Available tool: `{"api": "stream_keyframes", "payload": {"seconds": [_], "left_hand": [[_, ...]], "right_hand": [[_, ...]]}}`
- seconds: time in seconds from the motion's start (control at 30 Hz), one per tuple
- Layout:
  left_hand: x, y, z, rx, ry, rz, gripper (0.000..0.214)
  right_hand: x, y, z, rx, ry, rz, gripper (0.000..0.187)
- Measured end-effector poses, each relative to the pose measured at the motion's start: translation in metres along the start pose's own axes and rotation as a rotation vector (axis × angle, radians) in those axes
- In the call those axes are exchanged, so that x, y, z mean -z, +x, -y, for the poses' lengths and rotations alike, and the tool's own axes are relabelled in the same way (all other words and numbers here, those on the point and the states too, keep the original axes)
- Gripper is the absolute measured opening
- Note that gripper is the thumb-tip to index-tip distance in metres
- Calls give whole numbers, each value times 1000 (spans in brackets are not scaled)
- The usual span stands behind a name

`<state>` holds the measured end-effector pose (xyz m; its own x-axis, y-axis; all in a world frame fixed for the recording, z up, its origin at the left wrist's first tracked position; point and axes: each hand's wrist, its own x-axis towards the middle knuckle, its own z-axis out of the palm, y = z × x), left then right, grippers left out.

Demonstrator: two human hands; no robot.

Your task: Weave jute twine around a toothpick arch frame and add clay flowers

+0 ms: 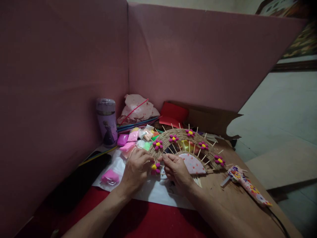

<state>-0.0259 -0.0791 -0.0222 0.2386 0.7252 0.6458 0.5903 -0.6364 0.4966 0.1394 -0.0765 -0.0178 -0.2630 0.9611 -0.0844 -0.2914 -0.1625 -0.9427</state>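
A half-round hand fan of twine woven on thin sticks (182,134) lies in front of me, with several magenta clay flowers with yellow centres on its band. Dotted fabric (192,163) covers its inner half-circle. My left hand (136,170) is closed at the fan's lower left, fingertips beside the lowest clay flower (155,168). Just across from it, my right hand (177,168) pinches with thumb and forefinger in front of the fan. The two sets of fingertips nearly meet. Whatever sits between them is too small to make out.
A glue gun in a flowered cover (249,186) lies on brown cardboard (218,201) at right. Bags of coloured clay (128,147), a purple tumbler (107,122) and crumpled dotted cloth (138,107) stand behind on the left. Pink panels (183,59) wall the back and left.
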Motion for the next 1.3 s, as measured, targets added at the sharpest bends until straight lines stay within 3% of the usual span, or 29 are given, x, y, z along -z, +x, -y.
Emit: {"api": "stream_keyframes", "payload": {"seconds": [0.27, 1.03, 1.17, 1.3], "left_hand": [[-1, 1, 0, -22, 213, 99, 15], [-7, 0, -2, -69, 307, 56, 11], [-6, -1, -3, -79, 280, 82, 11], [-4, -2, -5, -64, 260, 97, 21]], "right_hand": [[-1, -1, 3, -1, 20, 9, 37], [-1, 1, 2, 13, -24, 24, 35], [2, 3, 8, 97, -189, 22, 37], [9, -2, 13, 297, -611, -34, 33]]}}
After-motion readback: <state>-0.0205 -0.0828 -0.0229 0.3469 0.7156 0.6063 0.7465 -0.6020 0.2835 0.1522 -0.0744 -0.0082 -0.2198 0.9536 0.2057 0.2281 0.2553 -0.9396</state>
